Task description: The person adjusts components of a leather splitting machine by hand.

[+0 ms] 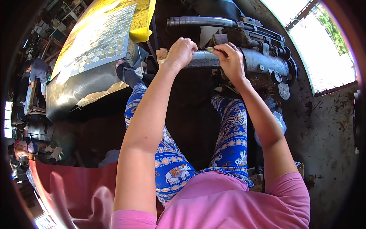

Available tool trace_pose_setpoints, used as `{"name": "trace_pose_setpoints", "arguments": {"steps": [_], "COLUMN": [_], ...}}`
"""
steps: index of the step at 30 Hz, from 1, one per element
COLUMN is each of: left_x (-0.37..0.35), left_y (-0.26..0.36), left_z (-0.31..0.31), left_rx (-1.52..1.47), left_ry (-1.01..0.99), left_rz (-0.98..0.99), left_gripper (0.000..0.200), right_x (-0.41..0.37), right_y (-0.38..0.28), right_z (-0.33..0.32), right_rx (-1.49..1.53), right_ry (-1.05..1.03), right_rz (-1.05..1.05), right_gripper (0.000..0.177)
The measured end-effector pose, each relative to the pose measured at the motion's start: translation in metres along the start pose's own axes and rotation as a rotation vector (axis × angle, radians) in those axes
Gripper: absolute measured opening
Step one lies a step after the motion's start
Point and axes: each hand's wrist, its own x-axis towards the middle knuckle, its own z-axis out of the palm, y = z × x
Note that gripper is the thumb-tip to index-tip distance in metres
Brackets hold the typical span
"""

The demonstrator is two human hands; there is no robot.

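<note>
Both hands are raised over the pale metal arm (206, 60) of a sewing-type machine (265, 63). My left hand (182, 52) is closed, its fingertips bent toward the middle; what they hold, if anything, is too small to tell. My right hand (231, 60) pinches a small yellowish piece (210, 49) between thumb and forefinger, just above the metal arm. A short gap separates the two hands. Left of my left hand is a small tan block (161, 54).
A table with a dark rolled sheet (85, 82), a sheet of pale hexagonal pieces (110, 38) and yellow material (142, 34) stands left. Red sheeting (76, 185) lies lower left. Another person (39, 72) bends at far left. A wall (328, 129) rises right.
</note>
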Motion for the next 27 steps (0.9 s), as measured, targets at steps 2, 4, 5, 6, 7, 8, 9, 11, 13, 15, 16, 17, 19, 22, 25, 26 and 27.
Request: {"name": "trace_pose_setpoints", "arguments": {"steps": [2, 4, 5, 6, 7, 8, 9, 11, 13, 15, 16, 17, 19, 22, 25, 26, 27], "left_x": [-0.001, -0.001, -0.001, 0.000, 0.000, 0.000, -0.001, 0.002, 0.005, 0.005, 0.006, 0.008, 0.010, 0.013, 0.014, 0.014, 0.015], "left_y": [0.003, 0.005, 0.004, 0.003, 0.003, 0.005, 0.007, 0.014, 0.017, 0.016, 0.014, 0.011, 0.005, 0.004, 0.001, -0.001, -0.003], "left_z": [-0.001, 0.003, 0.006, 0.010, 0.015, 0.017, 0.021, 0.025, 0.025, 0.027, 0.028, 0.030, 0.033, 0.030, 0.025, 0.023, 0.023], "left_rx": [-0.015, -0.033, -0.043, -0.038, -0.035, -0.034, -0.065, -0.123, -0.129, -0.180, -0.226, -0.272, -0.366, -0.390, -0.485, -0.536, -0.503], "left_ry": [0.021, 0.015, 0.010, 0.024, 0.037, 0.052, 0.047, 0.041, 0.048, 0.041, 0.031, 0.022, -0.006, -0.023, -0.099, -0.135, -0.085], "left_rz": [0.001, 0.020, 0.030, 0.053, 0.075, 0.095, 0.142, 0.246, 0.213, 0.164, 0.136, 0.108, 0.075, 0.075, 0.022, -0.006, -0.015], "left_gripper": [0.016, 0.016, 0.015, 0.015, 0.015, 0.016, 0.017, 0.018, 0.020, 0.022, 0.023, 0.023, 0.021, 0.019, 0.021, 0.022, 0.022], "right_x": [-0.002, -0.012, -0.017, -0.020, -0.023, -0.021, -0.020, -0.021, -0.020, -0.013, -0.010, -0.007, -0.006, -0.008, -0.014, -0.014, -0.012], "right_y": [0.001, 0.010, 0.015, 0.020, 0.026, 0.026, 0.027, 0.026, 0.026, 0.030, 0.032, 0.034, 0.038, 0.033, 0.029, 0.030, 0.030], "right_z": [0.002, 0.012, 0.018, 0.022, 0.026, 0.025, 0.024, 0.022, 0.022, 0.019, 0.017, 0.016, 0.012, 0.005, 0.006, 0.008, 0.010], "right_rx": [0.013, 0.019, 0.021, 0.021, 0.021, 0.005, -0.014, -0.025, -0.006, 0.120, 0.186, 0.252, 0.199, 0.110, 0.121, 0.121, 0.122], "right_ry": [0.034, 0.042, -0.001, -0.004, -0.009, -0.031, -0.057, -0.085, -0.096, -0.153, -0.192, -0.230, -0.223, -0.182, -0.159, -0.151, -0.144], "right_rz": [0.001, -0.017, -0.034, -0.024, -0.013, -0.049, -0.080, -0.086, -0.047, 0.075, 0.167, 0.257, 0.163, -0.034, -0.097, -0.085, -0.075], "right_gripper": [0.012, 0.010, 0.009, 0.007, 0.006, 0.006, 0.006, 0.006, 0.007, 0.005, 0.006, 0.006, 0.008, 0.007, 0.007, 0.007, 0.007]}}
